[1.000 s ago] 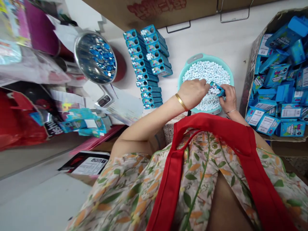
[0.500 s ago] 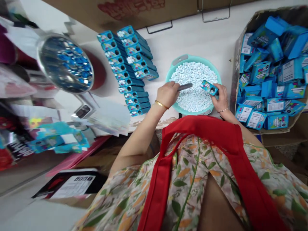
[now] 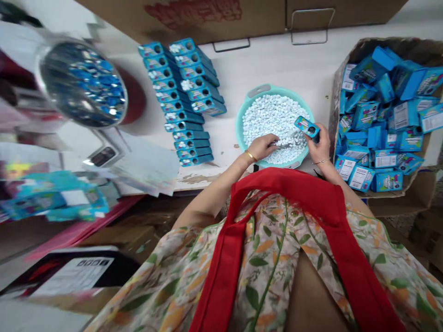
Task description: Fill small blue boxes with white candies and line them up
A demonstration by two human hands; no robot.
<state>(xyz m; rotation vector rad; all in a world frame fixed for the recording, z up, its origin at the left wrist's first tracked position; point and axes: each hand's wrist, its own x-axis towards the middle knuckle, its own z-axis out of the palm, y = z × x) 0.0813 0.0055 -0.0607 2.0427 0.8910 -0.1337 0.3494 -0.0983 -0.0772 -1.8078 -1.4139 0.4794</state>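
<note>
A teal basin (image 3: 242, 117) full of small white pellets stands on the white table in front of me. My left hand (image 3: 263, 146) is closed on a thin metal scoop whose tip dips into the pellets at the basin's near side. My right hand (image 3: 319, 143) grips a small blue box with a round hole (image 3: 306, 127), held over the basin's right rim.
Two rows of filled blue boxes (image 3: 185, 99) lie left of the basin. A cardboard carton (image 3: 380, 124) heaped with blue boxes stands at the right. A metal bowl (image 3: 81, 83) with blue pieces, papers and a phone (image 3: 102, 157) lie at the left.
My left hand dropped from above the pellets to the basin's near side, the scoop now in the pellets. The box in my right hand stayed over the rim. The view shifted.
</note>
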